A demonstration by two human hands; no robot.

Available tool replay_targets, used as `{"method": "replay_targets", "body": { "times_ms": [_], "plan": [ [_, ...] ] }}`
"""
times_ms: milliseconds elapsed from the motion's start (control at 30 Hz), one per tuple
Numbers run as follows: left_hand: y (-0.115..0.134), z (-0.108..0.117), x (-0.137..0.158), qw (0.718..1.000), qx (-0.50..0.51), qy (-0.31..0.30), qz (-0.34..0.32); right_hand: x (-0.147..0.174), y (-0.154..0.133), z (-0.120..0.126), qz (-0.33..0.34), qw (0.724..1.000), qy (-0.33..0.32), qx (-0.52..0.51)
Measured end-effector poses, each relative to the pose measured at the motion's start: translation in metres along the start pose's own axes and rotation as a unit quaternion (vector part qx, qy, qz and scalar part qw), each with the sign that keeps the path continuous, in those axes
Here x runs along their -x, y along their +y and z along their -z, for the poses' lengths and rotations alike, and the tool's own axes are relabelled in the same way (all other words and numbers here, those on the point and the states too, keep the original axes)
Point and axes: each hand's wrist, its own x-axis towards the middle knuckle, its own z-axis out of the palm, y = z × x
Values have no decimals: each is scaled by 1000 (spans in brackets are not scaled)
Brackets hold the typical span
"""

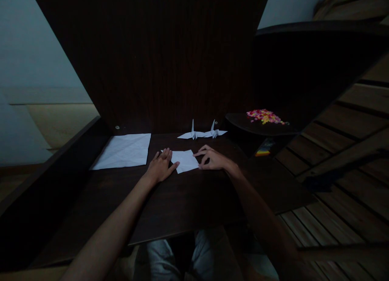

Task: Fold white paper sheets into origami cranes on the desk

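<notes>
A small folded piece of white paper [184, 161] lies on the dark desk between my hands. My left hand [160, 166] rests flat over its left end, fingers stretched out and pressing it down, so that end is partly hidden. At the paper's right corner, my right hand [212, 159] has thumb and a finger closed on the edge, while other fingers reach along its upper right side. Just behind the paper stand two folded white paper cranes [194, 134], side by side with pointed necks up. To the left of my left hand lies a larger creased white sheet [124, 151].
A raised corner shelf [237, 121] on the right carries a pile of small pink, red and yellow pieces [265, 116]. Beneath it sits a rainbow-striped item [263, 151]. A tall dark panel [152, 70] closes off the back, and a low side wall [60, 155] borders the left.
</notes>
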Motion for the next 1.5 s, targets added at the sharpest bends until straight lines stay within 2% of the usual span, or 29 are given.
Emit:
{"method": "replay_targets", "body": {
  "times_ms": [200,300,400,500,600,733,867,1000,1167,1300,1400,1500],
  "plan": [
    [0,-1,0,1000,14,3,0,2,4,0,5,1000,-3,-12],
    [-1,-2,0,1000,21,2,-5,2,3,-2,14,1000,17,-19],
    [-3,-2,-1,999,33,1,-12,-2,1,-8,20,996,75,-37],
    [-6,-3,-1,999,42,-8,-29,-10,0,-18,-13,986,163,-40],
    [-9,-3,-2,998,46,-14,-51,-18,0,-33,-37,977,205,-39],
    [-9,-1,-2,996,51,-32,-74,-26,-1,-51,-64,977,194,-51],
    [-7,3,-1,994,61,-31,-84,-31,-7,-56,-79,975,183,-96],
    [-4,7,-1,994,60,-27,-90,-35,-13,-54,-90,955,224,-173],
    [0,9,-1,992,46,19,-117,-38,-15,-53,-114,908,252,-314],
    [4,8,-1,985,70,66,-144,-39,-16,-54,-122,883,257,-373],
    [7,7,-1,980,121,88,-127,-40,-17,-55,-112,878,265,-383],
    [11,8,0,972,189,106,-93,-40,-22,-55,-94,893,247,-365]
  ]
}}
